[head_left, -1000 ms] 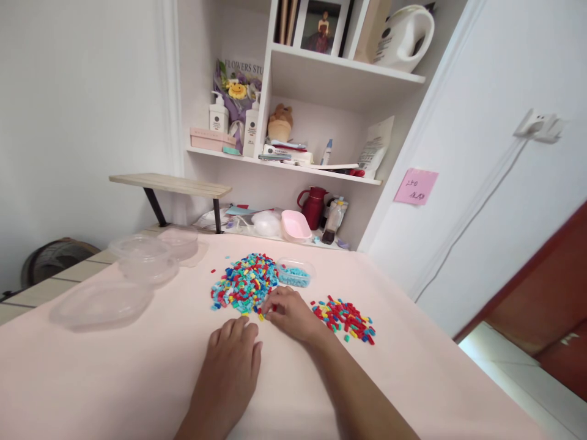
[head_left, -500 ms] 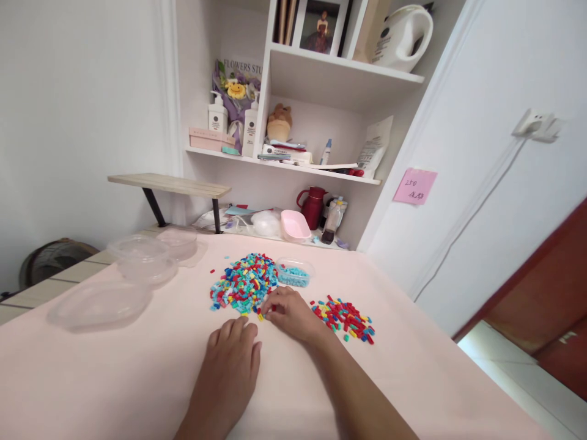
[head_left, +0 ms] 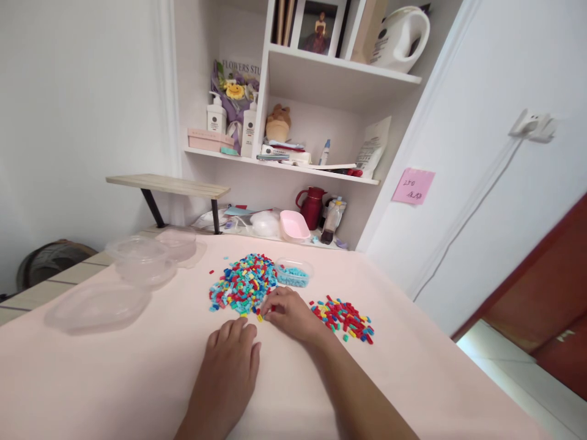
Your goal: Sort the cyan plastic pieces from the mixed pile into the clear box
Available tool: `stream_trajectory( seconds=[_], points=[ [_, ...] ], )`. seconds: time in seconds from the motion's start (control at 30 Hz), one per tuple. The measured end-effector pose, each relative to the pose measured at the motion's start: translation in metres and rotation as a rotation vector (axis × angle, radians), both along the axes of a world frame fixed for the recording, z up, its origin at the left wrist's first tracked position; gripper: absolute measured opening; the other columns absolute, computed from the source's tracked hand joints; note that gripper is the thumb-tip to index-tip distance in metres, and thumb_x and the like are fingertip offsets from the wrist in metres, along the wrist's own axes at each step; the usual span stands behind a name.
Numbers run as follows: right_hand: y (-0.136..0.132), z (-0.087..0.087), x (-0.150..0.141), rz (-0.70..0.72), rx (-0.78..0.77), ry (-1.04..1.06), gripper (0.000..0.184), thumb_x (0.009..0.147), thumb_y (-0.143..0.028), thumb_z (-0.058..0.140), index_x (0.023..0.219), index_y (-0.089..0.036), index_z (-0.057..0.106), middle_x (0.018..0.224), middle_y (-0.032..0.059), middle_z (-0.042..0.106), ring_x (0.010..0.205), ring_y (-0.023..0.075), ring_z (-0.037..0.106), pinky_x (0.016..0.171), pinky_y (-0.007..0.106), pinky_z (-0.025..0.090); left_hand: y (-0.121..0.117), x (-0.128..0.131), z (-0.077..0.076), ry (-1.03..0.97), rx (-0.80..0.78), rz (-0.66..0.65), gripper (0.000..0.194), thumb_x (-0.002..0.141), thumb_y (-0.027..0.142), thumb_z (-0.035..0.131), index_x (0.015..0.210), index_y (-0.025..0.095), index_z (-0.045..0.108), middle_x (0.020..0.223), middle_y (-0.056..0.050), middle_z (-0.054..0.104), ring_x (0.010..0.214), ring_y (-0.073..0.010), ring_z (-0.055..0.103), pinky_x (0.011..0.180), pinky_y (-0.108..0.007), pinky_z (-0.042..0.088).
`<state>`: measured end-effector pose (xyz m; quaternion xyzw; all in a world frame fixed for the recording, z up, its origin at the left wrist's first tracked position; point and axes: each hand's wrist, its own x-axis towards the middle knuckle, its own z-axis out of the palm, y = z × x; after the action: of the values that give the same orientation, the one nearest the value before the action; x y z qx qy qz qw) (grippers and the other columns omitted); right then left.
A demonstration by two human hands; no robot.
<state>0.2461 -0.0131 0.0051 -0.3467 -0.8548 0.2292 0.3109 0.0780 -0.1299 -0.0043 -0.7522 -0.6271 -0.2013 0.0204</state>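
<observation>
A heap of small toy building bricks (head_left: 245, 280), mostly light blue and red with some yellow, green and dark blue, lies mid-table. My right hand (head_left: 290, 310) rests at the heap's near right edge. Its fingers are curled with thumb and index drawn together; whatever sits between them is hidden. Just left of those fingertips is a yellow brick (head_left: 259, 318). My left hand (head_left: 229, 360) lies palm down on the cloth, fingers stretched toward the heap's front edge, with nothing visible in it. Behind my right hand stands a clear tub (head_left: 308, 269) with light blue bricks inside.
A smaller, mostly red pile of bricks (head_left: 348, 319) lies right of my right wrist. Clear plastic containers (head_left: 142, 269) and a clear lid (head_left: 98, 305) are on the left. At the back stand a pink basin (head_left: 294, 227), a red jug (head_left: 312, 208) and a bottle (head_left: 331, 223).
The whole view has shifted very slightly. Both hands and the bricks keep practically the same positions.
</observation>
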Motion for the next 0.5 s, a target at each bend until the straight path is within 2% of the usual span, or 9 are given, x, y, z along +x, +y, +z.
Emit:
stream_trajectory(
  seconds=[0.13,0.23,0.33,0.5],
  points=[
    [0.0,0.002,-0.001,-0.019,-0.092,0.172,0.009,0.078,-0.019,0.066,0.081,-0.022,0.074,0.093,0.0038,0.068,0.087,0.0177,0.062,0.078,0.028,0.049,0.0,0.0,0.001,-0.005,-0.003,-0.001,0.03,0.096,0.023,0.034,0.111,0.024,0.06,0.123,-0.008,0.061,0.113,-0.0231,0.052,0.097,-0.043,0.038],
    [0.002,0.004,-0.002,-0.111,-0.204,0.349,0.011,0.08,-0.028,0.064,0.083,-0.02,0.071,0.074,0.0005,0.065,0.066,0.0149,0.06,0.064,0.027,0.048,-0.002,0.0,0.002,-0.009,-0.003,-0.003,0.029,0.096,0.022,0.034,0.109,0.024,0.06,0.122,-0.008,0.061,0.113,-0.0232,0.052,0.096,-0.043,0.038],
    [0.007,0.007,0.001,-0.23,-0.322,0.6,0.025,0.079,-0.041,0.065,0.089,-0.019,0.068,0.06,-0.0031,0.06,0.048,0.0123,0.053,0.049,0.025,0.043,-0.003,0.0,0.002,-0.015,-0.002,-0.003,0.029,0.096,0.022,0.034,0.108,0.024,0.059,0.122,-0.007,0.061,0.113,-0.0232,0.052,0.096,-0.043,0.038],
    [0.017,0.013,0.018,-0.419,-0.322,0.955,0.037,0.073,-0.048,0.072,0.094,-0.018,0.065,0.064,-0.0007,0.065,0.05,0.0134,0.058,0.05,0.025,0.043,-0.004,0.001,0.004,-0.03,-0.005,-0.007,0.027,0.096,0.023,0.033,0.104,0.025,0.059,0.12,-0.006,0.061,0.112,-0.023,0.053,0.096,-0.043,0.038]
  ],
)
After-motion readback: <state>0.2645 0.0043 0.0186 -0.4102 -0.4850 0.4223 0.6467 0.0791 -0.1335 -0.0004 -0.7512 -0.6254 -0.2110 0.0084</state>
